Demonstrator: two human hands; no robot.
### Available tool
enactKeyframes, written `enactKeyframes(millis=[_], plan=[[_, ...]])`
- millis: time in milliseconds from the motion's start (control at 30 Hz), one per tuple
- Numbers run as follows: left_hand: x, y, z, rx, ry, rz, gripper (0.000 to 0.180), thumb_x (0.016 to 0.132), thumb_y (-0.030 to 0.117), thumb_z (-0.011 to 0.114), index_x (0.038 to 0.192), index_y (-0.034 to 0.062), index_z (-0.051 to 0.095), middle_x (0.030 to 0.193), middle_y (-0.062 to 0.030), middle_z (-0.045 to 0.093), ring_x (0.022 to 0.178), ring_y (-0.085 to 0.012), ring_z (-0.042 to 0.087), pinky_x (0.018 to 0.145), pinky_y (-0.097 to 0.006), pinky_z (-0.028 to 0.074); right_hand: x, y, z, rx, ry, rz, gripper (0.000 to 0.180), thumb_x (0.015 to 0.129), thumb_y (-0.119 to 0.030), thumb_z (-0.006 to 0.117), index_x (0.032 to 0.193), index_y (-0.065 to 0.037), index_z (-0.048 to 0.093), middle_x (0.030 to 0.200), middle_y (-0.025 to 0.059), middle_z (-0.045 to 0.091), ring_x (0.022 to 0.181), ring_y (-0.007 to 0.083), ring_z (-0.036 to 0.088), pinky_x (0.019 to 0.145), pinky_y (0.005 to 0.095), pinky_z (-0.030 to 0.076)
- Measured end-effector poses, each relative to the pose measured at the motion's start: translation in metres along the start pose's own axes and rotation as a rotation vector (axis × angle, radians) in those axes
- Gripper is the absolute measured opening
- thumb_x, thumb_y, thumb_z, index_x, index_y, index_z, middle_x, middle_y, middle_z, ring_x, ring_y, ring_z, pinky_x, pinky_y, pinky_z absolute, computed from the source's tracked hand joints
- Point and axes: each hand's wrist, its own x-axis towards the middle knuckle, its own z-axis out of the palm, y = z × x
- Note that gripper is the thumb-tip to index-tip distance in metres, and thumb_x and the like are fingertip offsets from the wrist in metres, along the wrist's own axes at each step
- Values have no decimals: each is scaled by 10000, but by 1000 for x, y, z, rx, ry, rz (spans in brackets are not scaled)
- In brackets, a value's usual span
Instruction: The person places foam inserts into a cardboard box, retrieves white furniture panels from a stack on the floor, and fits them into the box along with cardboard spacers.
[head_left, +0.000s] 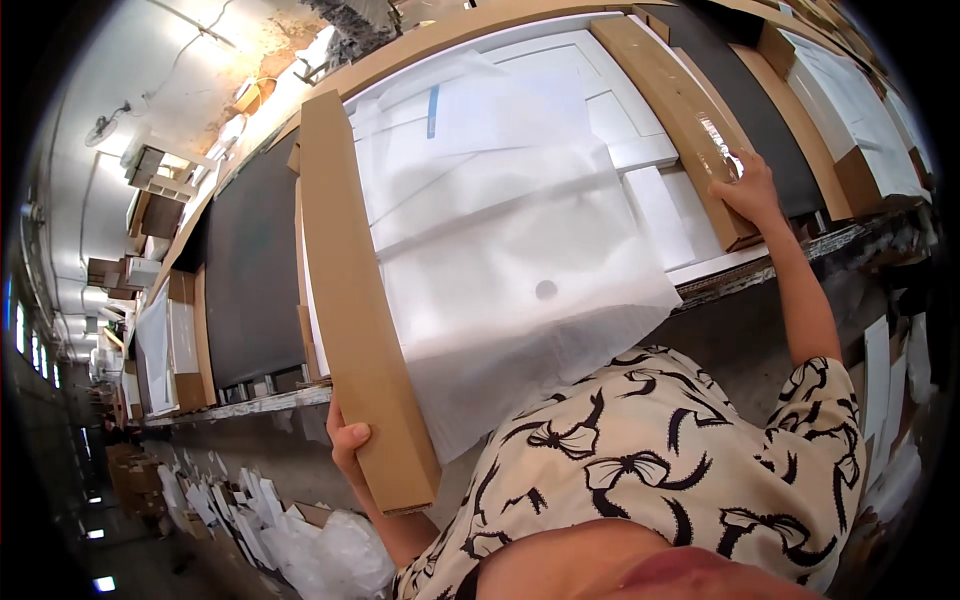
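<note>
A long brown cardboard box stretches along the left side of the open carton, its near end sticking out toward my body. My left hand grips it near that end, thumb over the edge and the other fingers mostly hidden. On the right lies a second long cardboard box with shiny clear tape on top. My right hand is closed on its near part, fingers bent by the tape. Between the boxes, a translucent foam sheet drapes over white panels and hangs over the near edge.
The carton lies across a dark conveyor belt with a worn metal edge. Another carton stands farther right on the line, and one more to the left. White offcuts and plastic wrap lie low at left.
</note>
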Motion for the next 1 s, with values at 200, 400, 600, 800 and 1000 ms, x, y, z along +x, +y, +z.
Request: enactKeyframes(millis=[200,400,600,800,1000], plan=[[20,7,0,27,85,-29,600,605,244,624,1100,-71,497,921,-171,586,750,-253,608,619,-324,509,7,-44,-16,-492,-327,-209,609,592,-354,738,1095,-43,596,1175,158,535,1199,340,409,960,417,414],[54,12,-15,113,-91,-18,612,631,262,605,1141,-54,487,951,-166,586,787,-257,616,651,-341,528,18,-80,-22,-432,-462,-265,476,703,-365,715,1011,-26,583,1143,194,559,1117,358,486,921,408,430],[92,16,-8,135,-130,-94,737,577,228,669,1216,-81,471,957,-132,590,808,-205,611,666,-290,514,-24,-138,12,-257,-510,-268,569,789,-378,672,1169,7,497,904,210,628,859,385,604,765,442,480],[106,15,11,110,-181,-129,774,555,237,680,1227,-84,470,993,-145,594,849,-216,614,707,-291,518,-36,-125,20,-346,-593,-192,616,780,-341,680,1222,0,421,936,238,602,885,365,603,751,426,495],[111,9,36,112,-237,-140,768,540,254,679,1201,-87,487,949,-140,595,811,-215,613,675,-285,516,-41,-122,30,-386,-446,-204,683,753,-275,702,1286,0,374,1032,232,544,904,364,582,724,416,515]])
